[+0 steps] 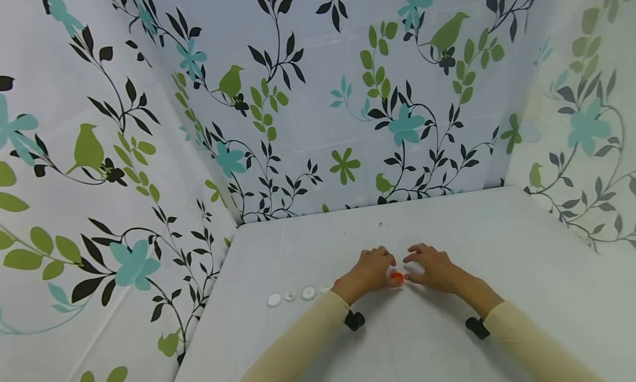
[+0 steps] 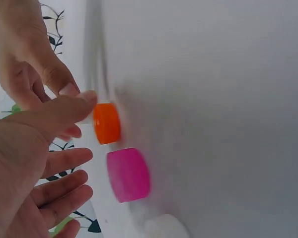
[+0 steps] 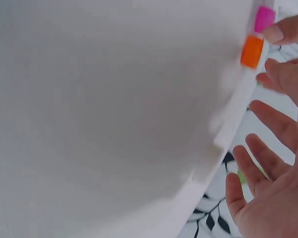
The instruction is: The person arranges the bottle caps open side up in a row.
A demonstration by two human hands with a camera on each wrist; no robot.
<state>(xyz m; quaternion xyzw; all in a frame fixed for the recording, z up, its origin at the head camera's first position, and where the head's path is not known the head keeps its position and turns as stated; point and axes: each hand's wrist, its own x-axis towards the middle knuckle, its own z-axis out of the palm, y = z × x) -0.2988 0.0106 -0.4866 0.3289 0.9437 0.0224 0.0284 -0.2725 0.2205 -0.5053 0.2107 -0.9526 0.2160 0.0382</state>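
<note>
An orange bottle cap [image 1: 397, 279] stands on the white table between my two hands. My left hand [image 1: 370, 271] has its thumb tip right at the cap, with its other fingers loosely spread in the left wrist view. From the other side, my right hand [image 1: 434, 269] reaches in, its thumb close to the same cap and its fingers relaxed and apart in the right wrist view. Beside the orange cap is a pink bottle cap [image 2: 129, 175], mostly hidden by my left hand in the head view.
Several white round caps [image 1: 308, 293] continue the row to the left on the white table [image 1: 447, 338]. A cloth [image 1: 308, 95] printed with leaves, birds and flowers hangs behind the table and at both sides. Dark wrist bands [image 1: 354, 320] sit at the sleeves.
</note>
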